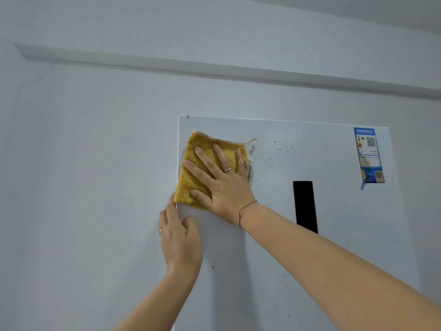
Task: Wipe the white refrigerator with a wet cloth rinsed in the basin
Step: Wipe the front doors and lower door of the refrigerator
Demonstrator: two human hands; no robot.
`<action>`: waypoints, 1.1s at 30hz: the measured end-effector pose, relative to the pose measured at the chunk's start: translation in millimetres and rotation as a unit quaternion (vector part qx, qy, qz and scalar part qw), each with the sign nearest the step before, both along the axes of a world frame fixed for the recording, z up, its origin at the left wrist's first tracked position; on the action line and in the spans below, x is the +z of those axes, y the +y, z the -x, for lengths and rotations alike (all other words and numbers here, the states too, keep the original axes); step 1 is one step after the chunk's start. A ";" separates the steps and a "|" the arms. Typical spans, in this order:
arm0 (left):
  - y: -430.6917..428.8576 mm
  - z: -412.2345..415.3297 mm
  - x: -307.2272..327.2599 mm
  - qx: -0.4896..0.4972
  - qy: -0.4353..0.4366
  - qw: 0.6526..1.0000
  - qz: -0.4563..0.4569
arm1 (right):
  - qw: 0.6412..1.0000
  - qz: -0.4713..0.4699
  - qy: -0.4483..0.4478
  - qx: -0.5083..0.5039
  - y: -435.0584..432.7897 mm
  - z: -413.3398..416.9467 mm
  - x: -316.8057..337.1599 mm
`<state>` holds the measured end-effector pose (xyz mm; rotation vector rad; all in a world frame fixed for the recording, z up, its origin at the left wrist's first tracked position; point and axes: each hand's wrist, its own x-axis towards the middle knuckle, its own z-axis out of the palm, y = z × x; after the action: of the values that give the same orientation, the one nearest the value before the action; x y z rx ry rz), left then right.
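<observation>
The white refrigerator point(334, 235) fills the right half of the view, its door facing me. A folded yellow cloth point(191, 168) lies flat against the door's upper left corner. My right hand point(222, 185) presses on the cloth with straight, spread fingers. My left hand point(179, 240) rests on the door's left edge just below the cloth, thumb on the front face and fingers wrapped around the side. Small yellowish specks dot the door to the right of the cloth.
A black rectangular panel point(305, 206) sits mid-door. An energy label sticker point(368, 155) is at the door's upper right. A white wall point(83, 187) stands to the left, and a ledge point(214, 70) runs across above the refrigerator.
</observation>
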<state>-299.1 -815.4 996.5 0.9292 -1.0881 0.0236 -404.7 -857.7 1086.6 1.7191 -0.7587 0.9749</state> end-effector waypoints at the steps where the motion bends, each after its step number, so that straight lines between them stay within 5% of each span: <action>1: 1.0 -1.1 1.5 0.013 -0.012 1.000 -0.010 | 1.000 -0.006 -0.008 -0.007 -0.9 2.3 4.7; 6: 5.7 15.2 10.0 0.073 -0.078 0.993 -0.053 | 0.996 -0.025 -0.077 -0.030 -8.7 42.3 17.9; 25: -0.6 38.9 11.2 0.166 -0.067 0.981 -0.077 | 0.953 -0.133 -0.271 -0.040 -43.7 268.5 35.5; 33: -17.1 95.6 17.1 0.254 -0.265 0.930 -0.010 | 0.938 -0.165 -0.302 -0.042 -47.4 324.8 32.0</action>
<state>-394.8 -832.5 1013.6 1.2430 -1.3092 0.7289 -729.5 -905.1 1118.6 1.6490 -1.4492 1.3996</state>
